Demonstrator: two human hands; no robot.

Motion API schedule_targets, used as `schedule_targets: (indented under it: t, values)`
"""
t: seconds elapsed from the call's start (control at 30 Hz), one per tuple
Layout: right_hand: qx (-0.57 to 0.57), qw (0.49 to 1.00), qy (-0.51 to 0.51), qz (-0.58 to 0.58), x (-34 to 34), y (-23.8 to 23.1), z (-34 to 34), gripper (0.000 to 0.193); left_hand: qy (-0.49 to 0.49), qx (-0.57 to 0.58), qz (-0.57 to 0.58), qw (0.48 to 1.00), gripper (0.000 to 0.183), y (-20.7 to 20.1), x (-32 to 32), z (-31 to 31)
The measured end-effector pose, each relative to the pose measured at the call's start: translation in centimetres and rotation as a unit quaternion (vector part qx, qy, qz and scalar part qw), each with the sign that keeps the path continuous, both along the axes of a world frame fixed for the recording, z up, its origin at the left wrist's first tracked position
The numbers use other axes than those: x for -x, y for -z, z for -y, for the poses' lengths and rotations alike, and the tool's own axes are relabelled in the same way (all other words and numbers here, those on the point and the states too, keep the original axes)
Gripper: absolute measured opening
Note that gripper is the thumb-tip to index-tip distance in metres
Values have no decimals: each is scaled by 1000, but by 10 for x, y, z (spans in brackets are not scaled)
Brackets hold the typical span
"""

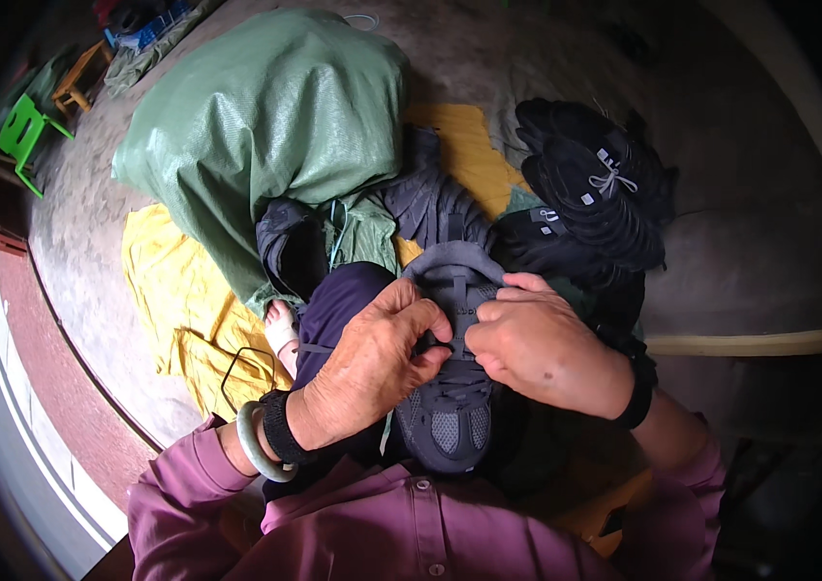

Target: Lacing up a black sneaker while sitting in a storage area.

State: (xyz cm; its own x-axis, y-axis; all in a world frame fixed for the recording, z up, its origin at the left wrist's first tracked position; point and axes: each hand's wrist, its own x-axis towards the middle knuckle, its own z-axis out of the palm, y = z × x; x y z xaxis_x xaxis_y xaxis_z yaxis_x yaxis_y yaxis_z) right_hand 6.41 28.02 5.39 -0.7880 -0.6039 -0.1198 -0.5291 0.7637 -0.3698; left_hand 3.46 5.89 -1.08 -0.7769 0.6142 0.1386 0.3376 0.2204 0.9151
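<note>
A dark grey sneaker (pixel 449 416) rests on my lap, toe toward me, heel opening away. My left hand (pixel 372 363) grips its left side at the laces, fingers curled over the tongue. My right hand (pixel 537 344) pinches the laces on the shoe's right side. Both hands meet over the lacing in the middle of the shoe. A pale bangle and a black wristband sit on my left wrist, a black band on my right.
A large green woven sack (pixel 265 126) lies ahead on a yellow sheet (pixel 178 290). A pile of black sneakers (pixel 595 184) sits to the upper right, more grey shoes (pixel 430 203) beyond my knee. A green stool (pixel 23 131) stands far left.
</note>
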Motion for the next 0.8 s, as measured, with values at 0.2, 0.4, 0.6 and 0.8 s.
schedule_targets:
  t: [0.2,0.4,0.6,0.8]
  values:
    - [63,993,72,66,-3,-1,-8,8,1,-17,14,1000,26,2,0,2]
    - [86,988,120,46,-10,1,-2,10,2,-16,2,1000,25,0,-2,4]
    - [61,990,128,-22,-18,4,5,11,9,-16,-3,1000,25,0,-2,5]
    - [38,988,130,-71,-25,11,6,10,14,-11,6,1000,25,1,-1,6]
